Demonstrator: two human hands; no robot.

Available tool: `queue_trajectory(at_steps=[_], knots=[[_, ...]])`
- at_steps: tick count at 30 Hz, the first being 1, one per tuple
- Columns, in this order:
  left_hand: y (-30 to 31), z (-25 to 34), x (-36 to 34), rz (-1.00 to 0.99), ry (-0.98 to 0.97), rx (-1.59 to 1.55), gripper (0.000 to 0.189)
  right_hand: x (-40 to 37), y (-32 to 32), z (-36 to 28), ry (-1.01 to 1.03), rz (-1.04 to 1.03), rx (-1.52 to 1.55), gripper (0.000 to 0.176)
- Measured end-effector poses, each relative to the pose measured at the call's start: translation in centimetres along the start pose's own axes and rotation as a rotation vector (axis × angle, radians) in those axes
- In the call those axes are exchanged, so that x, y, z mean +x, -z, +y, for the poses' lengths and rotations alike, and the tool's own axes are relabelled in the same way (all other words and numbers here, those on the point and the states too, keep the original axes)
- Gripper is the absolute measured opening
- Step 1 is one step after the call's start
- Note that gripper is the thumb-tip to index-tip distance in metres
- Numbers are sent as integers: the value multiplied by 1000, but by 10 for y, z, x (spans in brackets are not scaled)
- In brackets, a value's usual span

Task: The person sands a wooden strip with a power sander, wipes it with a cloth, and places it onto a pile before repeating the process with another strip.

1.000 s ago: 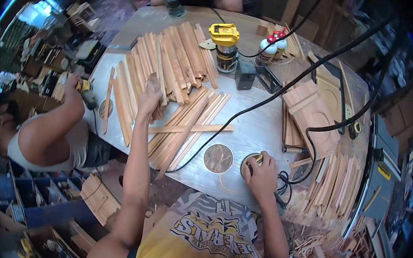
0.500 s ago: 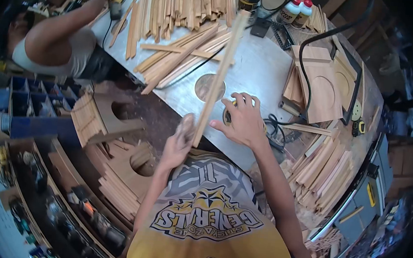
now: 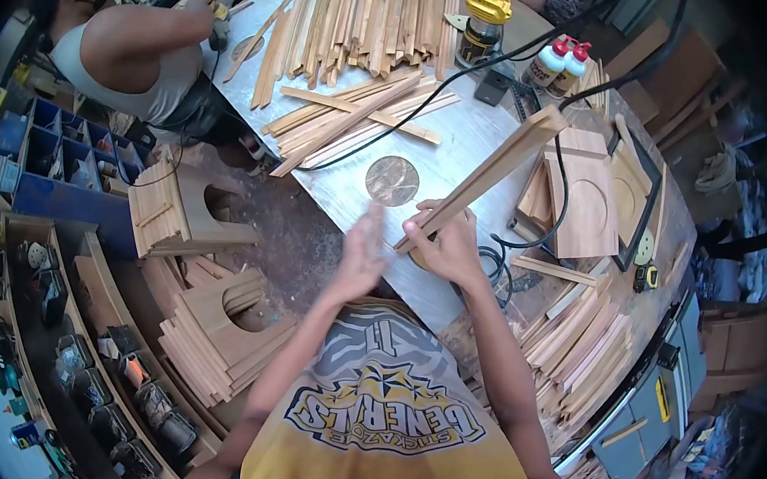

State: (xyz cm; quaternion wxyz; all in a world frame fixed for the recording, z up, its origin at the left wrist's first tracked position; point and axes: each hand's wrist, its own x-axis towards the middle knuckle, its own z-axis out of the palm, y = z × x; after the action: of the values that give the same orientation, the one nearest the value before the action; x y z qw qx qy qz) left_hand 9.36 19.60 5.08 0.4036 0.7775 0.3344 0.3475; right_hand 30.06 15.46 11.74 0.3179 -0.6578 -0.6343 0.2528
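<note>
Head view: right hand (image 3: 448, 248) pinches the wooden strip (image 3: 499, 172) near its lower end — left hand (image 3: 359, 254) is blurred, state unclear; supporting it with both seems wise.

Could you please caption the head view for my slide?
Right hand grips a wooden strip above the worktable; left hand alongside.

A metal-topped workbench (image 3: 343, 198) stands beside shelving (image 3: 45, 306) over a seemingly dirt floor (image 3: 298, 225).
</note>
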Motion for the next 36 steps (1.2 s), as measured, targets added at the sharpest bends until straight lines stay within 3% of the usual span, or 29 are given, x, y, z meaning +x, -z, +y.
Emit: queue_trajectory(at_steps=[1,2,3,6,8,11,12,13,15,16,17,19,20,21,22,24,26,29,34,36], knots=[[-29,-16,-12,11,167,61,99,0,-1,0,7,-6,-4,35],[-33,15,11,-83,170,-38,109,1,-2,1,21,22,-64,35],[-49,18,14,-35,14,-244,114,3,-1,1,33,50,-122,35],[-41,9,1,-147,61,13,102,4,3,3,17,44,-87,42],[-34,1,-1,-247,432,-523,86,5,2,9,-35,37,-74,50],[-24,20,0,-124,437,-515,75,7,-8,19,-59,51,-141,51],[-4,29,2,-163,667,-541,77,6,-8,18,-62,48,-141,51],[-4,16,-3,-169,672,-540,77,5,-9,15,-56,73,-149,50],[-14,-16,-16,-88,174,-174,81,3,-7,7,-60,96,-156,50],[-13,20,-9,-184,175,-566,81,3,-3,2,-59,71,-145,49],[-18,29,-9,-192,180,-571,81,4,-1,0,-63,48,-136,49],[-31,40,-16,-188,554,-1323,78,7,-2,1,-105,34,-150,48],[-28,9,-22,-304,644,-1320,70,7,-2,2,-131,26,-164,47],[-23,33,-14,-136,680,-1342,61,5,-2,1,-154,33,-174,47],[-25,28,-17,-183,655,-1374,57,3,-4,-1,-114,66,-167,47],[-25,19,-19,-231,636,-1412,55,2,-8,-2,-42,118,-106,46],[-25,12,-13,-410,667,-1618,55,1,-5,-6,-98,101,-97,48],[-26,17,-8,-514,623,-1426,57,3,-7,-8,-164,97,-136,52],[-33,45,-7,-381,742,-1279,50,2,-8,-6,-199,129,-228,59],[-32,51,-8,-233,801,-1085,36,2,-10,1,-111,142,-365,53]])
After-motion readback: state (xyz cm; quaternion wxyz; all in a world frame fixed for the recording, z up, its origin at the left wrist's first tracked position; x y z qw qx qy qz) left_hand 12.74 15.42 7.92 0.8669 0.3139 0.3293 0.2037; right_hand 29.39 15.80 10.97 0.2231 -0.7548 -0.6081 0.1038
